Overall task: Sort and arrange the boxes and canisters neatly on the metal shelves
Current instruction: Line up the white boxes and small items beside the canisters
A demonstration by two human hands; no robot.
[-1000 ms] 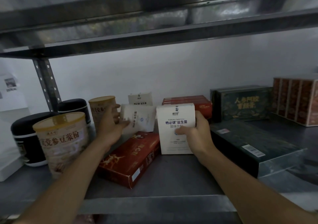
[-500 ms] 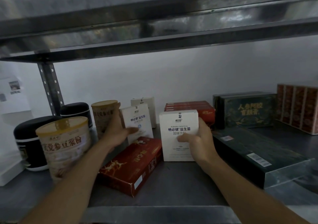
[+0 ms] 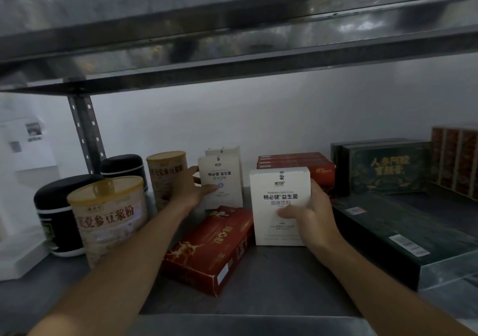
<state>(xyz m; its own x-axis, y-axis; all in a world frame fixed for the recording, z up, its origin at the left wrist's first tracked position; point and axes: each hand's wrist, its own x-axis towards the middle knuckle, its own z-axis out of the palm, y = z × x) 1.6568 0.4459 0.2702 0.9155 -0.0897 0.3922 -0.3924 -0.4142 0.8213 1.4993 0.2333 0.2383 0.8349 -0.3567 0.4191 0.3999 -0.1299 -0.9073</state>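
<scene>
On metal shelf (image 3: pixel 271 284), red box (image 3: pixel 209 247) lies flat near front. Beside it, right hand (image 3: pixel 307 216) grips upright white probiotics box (image 3: pixel 280 206), thumb across face. Farther back, left hand (image 3: pixel 191 191) holds second white box (image 3: pixel 219 180) upright, beside gold-lidded canister (image 3: pixel 165 175).

We read this as a stockroom or a shop's back room. A bare metal shelf (image 3: pixel 271 284) with a perforated steel upright (image 3: pixel 86 134) stands against a plain white wall (image 3: pixel 258 116). Sealed retail stock sits in multiples: soy-milk powder canisters (image 3: pixel 108 219) left of the left grip (image 3: pixel 188 191), which holds a white probiotics box (image 3: pixel 225 170). The right grip (image 3: pixel 307 216) holds a second probiotics box (image 3: pixel 279 185), and dark green gift boxes (image 3: pixel 385 167) lie to its right.
</scene>
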